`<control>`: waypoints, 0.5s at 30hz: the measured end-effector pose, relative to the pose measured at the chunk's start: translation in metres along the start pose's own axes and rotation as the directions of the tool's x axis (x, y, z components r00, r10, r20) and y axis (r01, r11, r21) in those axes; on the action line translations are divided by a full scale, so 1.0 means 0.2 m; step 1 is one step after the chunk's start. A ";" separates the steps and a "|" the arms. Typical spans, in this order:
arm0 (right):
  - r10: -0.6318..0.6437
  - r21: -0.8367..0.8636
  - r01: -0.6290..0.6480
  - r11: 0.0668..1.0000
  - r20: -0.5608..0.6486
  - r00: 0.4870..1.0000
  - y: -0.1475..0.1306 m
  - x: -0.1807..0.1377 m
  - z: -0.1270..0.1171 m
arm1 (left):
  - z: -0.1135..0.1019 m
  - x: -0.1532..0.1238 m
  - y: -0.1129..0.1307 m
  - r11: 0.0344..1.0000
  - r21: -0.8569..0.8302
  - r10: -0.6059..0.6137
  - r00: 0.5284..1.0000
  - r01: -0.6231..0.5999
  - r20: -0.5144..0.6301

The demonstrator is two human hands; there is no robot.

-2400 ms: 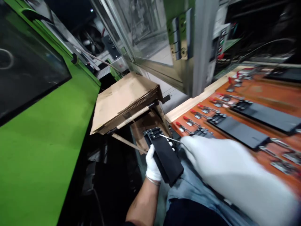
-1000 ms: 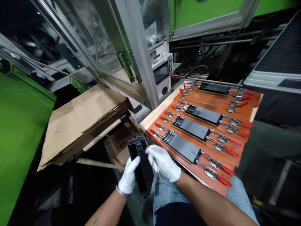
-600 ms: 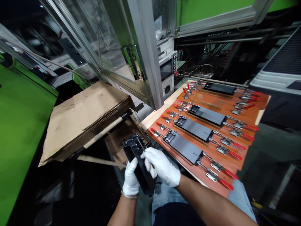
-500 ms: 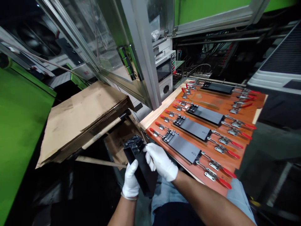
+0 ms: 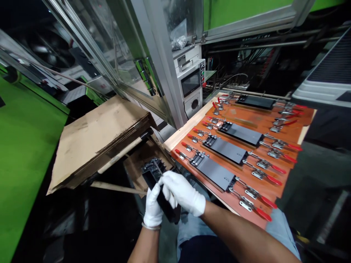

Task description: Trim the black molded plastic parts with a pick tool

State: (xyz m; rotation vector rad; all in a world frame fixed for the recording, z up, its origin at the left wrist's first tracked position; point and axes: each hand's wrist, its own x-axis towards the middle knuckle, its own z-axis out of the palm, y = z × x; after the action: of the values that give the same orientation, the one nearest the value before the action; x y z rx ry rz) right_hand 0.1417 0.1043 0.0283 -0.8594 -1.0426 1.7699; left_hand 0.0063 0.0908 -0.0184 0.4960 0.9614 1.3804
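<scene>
Gripping a long black part (image 5: 152, 171) just above the lap in blue jeans (image 5: 192, 226), both white-gloved hands are closed on it. The left hand (image 5: 153, 208) wraps its lower length from the left with the thumb lying up along the edge. The right hand (image 5: 182, 193) curls its fingers down over the face from the right; whether it also pinches anything cannot be told. Half a second ago the right fingers sat at the ribbed top end; now they lie lower, close to the left thumb, so more of that ribbed end shows, and the part leans a little further left. Just right of the hands an orange fixture board (image 5: 274, 126) lies on the wooden counter (image 5: 178, 136), unchanged, with black panels held flat by red-handled toggle clamps (image 5: 264, 213). The nearest panel (image 5: 214, 171) bears a small pale mark too tiny to read, and three more panels sit beyond it, the farthest (image 5: 256, 102) at the back edge. Left of the part, a stack of flattened cardboard (image 5: 101, 131) slopes over a wooden slat (image 5: 117, 188). Farther off stand the green machine housing (image 5: 24, 146), a glazed aluminium guard frame (image 5: 161, 73) and a white control box (image 5: 190, 82) with a dark screen and coloured buttons whose labels are illegible.
</scene>
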 end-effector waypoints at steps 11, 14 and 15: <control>-0.133 -0.170 0.135 0.976 0.022 0.991 0.00 -0.04 0.08 | -0.02 0.06 0.01 0.984 0.145 0.120 0.989 -0.106 -0.090; -0.101 -0.394 0.049 0.918 -0.111 0.989 -0.06 -0.11 0.06 | -0.03 0.06 0.04 0.958 0.222 0.199 0.978 -0.181 -0.062; -0.104 -0.471 0.026 0.882 -0.139 0.985 -0.08 -0.13 0.05 | -0.04 0.05 0.06 0.931 0.281 0.255 0.966 -0.232 -0.048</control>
State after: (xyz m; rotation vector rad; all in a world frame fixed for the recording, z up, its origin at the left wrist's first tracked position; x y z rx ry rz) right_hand 0.1492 0.0814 0.0506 -1.2246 -1.4008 1.3786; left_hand -0.0075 0.1010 -0.0163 0.7928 1.1986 1.5062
